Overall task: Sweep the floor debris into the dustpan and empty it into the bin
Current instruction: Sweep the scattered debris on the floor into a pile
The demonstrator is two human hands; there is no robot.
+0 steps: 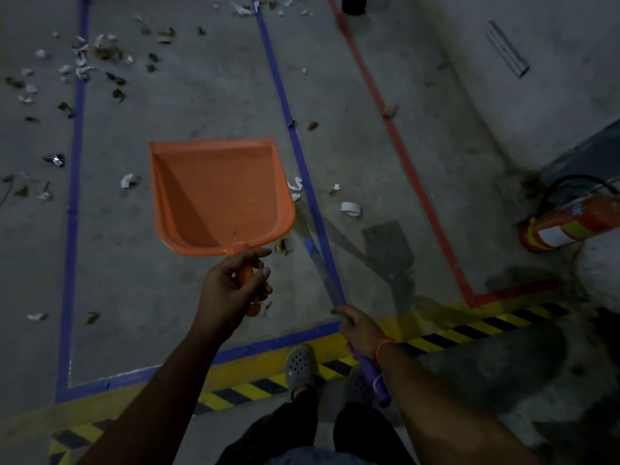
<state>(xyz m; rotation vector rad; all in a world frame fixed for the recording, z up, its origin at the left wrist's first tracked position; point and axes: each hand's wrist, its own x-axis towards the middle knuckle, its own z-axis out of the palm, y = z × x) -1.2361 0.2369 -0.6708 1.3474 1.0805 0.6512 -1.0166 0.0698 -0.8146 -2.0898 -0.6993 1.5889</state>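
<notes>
My left hand [235, 283] grips the handle of an orange dustpan [218, 196], held above the floor with nothing in its tray. My right hand [359, 327] grips the thin shaft of a broom [322, 266] with a purple end; the broom's head is blurred near the dustpan's right corner. Paper scraps and dry leaves [84, 62] lie scattered at the upper left. A few white scraps [350, 208] sit right of the dustpan. No bin is in view.
Blue tape lines [75, 162] and a red tape line [402, 156] cross the grey concrete floor. A yellow-black hazard stripe [436, 337] runs by my feet. A red fire extinguisher [567, 226] lies at the right.
</notes>
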